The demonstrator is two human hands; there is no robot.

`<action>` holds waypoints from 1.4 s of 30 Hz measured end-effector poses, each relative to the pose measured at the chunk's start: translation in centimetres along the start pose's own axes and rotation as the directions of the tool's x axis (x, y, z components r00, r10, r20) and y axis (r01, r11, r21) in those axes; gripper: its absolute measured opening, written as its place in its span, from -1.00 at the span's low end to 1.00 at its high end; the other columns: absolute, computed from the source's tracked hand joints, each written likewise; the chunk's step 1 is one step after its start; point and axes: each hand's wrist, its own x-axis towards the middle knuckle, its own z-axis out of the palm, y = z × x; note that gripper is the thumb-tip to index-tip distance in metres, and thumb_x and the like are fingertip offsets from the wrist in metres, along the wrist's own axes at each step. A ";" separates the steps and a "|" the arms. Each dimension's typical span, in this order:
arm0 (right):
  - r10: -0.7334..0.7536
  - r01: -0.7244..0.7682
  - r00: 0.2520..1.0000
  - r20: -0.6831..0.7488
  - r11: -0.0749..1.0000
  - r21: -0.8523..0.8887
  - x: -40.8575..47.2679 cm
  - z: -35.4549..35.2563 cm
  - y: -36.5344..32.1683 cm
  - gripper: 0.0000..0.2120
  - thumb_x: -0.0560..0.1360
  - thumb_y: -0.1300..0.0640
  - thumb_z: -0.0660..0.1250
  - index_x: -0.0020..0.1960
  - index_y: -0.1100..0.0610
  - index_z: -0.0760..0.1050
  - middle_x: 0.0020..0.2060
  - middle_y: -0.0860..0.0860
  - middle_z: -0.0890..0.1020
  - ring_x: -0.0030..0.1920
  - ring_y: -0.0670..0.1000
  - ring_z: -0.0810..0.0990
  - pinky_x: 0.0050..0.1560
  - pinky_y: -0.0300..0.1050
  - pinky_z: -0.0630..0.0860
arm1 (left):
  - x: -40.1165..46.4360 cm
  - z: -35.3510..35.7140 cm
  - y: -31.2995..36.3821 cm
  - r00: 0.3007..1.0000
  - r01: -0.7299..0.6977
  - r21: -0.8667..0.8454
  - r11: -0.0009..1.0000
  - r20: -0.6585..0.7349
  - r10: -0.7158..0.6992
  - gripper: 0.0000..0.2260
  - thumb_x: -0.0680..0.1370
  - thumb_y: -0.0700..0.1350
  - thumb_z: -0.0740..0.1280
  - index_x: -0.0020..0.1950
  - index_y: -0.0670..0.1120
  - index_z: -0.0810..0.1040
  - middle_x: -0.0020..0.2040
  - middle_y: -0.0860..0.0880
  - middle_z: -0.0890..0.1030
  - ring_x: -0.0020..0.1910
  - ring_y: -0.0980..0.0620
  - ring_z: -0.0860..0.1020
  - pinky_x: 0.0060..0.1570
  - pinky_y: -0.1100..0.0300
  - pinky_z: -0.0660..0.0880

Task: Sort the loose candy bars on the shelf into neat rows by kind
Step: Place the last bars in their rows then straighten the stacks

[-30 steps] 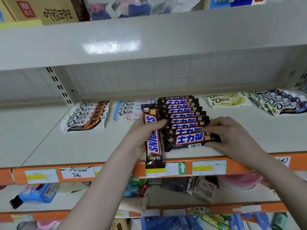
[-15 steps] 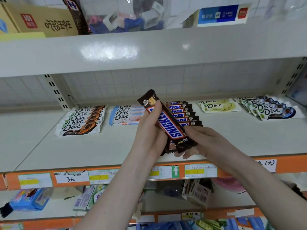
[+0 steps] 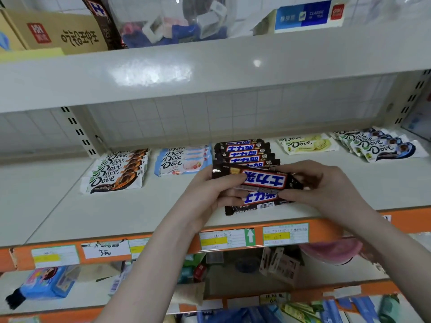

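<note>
A brown Snickers bar point(image 3: 261, 179) with a blue-and-red label lies crosswise between both hands, just above the row of matching Snickers bars point(image 3: 243, 151) on the white shelf point(image 3: 70, 206). My left hand point(image 3: 210, 194) grips its left end, and my right hand point(image 3: 326, 185) grips its right end. Another Snickers bar point(image 3: 258, 202) shows under the held one at the front of the row. Dove bars lie in rows: orange-brown point(image 3: 116, 170), pink-blue point(image 3: 183, 160), yellow point(image 3: 307, 143) and dark blue point(image 3: 377, 144).
An upper shelf point(image 3: 210, 73) hangs close overhead, carrying a cardboard box point(image 3: 58, 33) and packets. The orange shelf edge point(image 3: 349, 227) bears price tags. Lower shelves hold mixed goods, including a blue pack point(image 3: 46, 283).
The bar held upright in my left hand was lifted and turned flat crosswise. It now shows the other printed side, with my right hand holding its right end.
</note>
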 end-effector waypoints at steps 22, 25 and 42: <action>0.248 -0.285 0.954 0.169 0.924 0.254 1.3 0.2 0.1 -0.84 0.40 0.28 0.40 -0.01 0.21 0.61 -0.32 0.00 0.70 -0.31 -0.13 0.66 -0.41 -0.39 0.48 | 2.0 2.8 -2.1 0.988 -0.107 0.025 0.994 -0.109 0.109 -0.83 0.50 -0.26 0.34 0.08 -0.21 0.50 -0.09 -0.14 0.69 -0.19 0.01 0.68 -0.18 0.21 0.62; 0.224 -0.250 0.966 0.129 0.935 0.250 1.8 -0.6 -0.1 -0.85 0.43 0.19 0.36 -0.01 0.09 0.61 -0.25 -0.02 0.71 -0.24 -0.13 0.66 -0.34 -0.38 0.49 | 1.8 2.6 -1.6 0.987 -0.111 0.205 0.972 -0.091 0.132 -0.89 0.54 -0.26 0.27 0.04 -0.09 0.49 -0.09 -0.02 0.67 -0.23 0.14 0.66 -0.26 0.33 0.57; 0.203 -0.209 0.978 0.053 0.967 0.145 2.0 -3.4 2.6 -0.94 0.39 0.31 0.40 -0.17 0.21 0.54 -0.40 0.08 0.66 -0.44 -0.08 0.61 -0.42 -0.29 0.56 | 1.2 2.1 -2.7 0.974 -0.223 0.829 0.514 0.173 0.142 -0.68 0.44 -0.22 0.42 0.15 0.00 0.51 -0.10 0.03 0.60 -0.13 0.11 0.56 -0.10 0.17 0.54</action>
